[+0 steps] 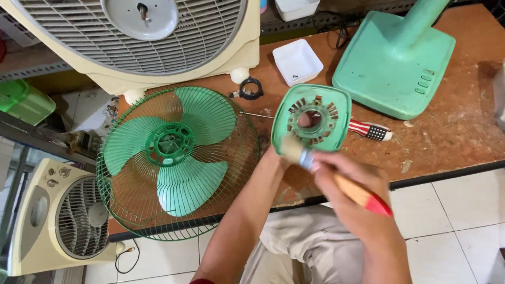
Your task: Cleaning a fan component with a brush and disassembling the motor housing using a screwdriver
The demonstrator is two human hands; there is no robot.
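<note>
A green motor housing [311, 117] is held up at its lower edge by the left hand [279, 155], which is closed on it, though the fingers are mostly hidden behind it; the copper windings inside can be seen, so the fan is already taken apart. A paintbrush [331, 178] with a wooden handle and red tip is gripped by the right hand [343, 172]; its bristles are touching the lower edge of the housing, just above that hand. The brushing looks to be in the middle, it seems; how much dust is left cannot be told, since the picture is blurred there.

To the left of the hands, a green fan blade [174, 146] is lying in a wire guard [237, 164] on the bench [460, 135]; above and to the right of the hands stands the green fan base [392, 63]; a small white tray [297, 61] is sitting just above the housing; a striped screwdriver handle [371, 131] is peeking out just beside the housing; none of these parts are put back yet.
</note>
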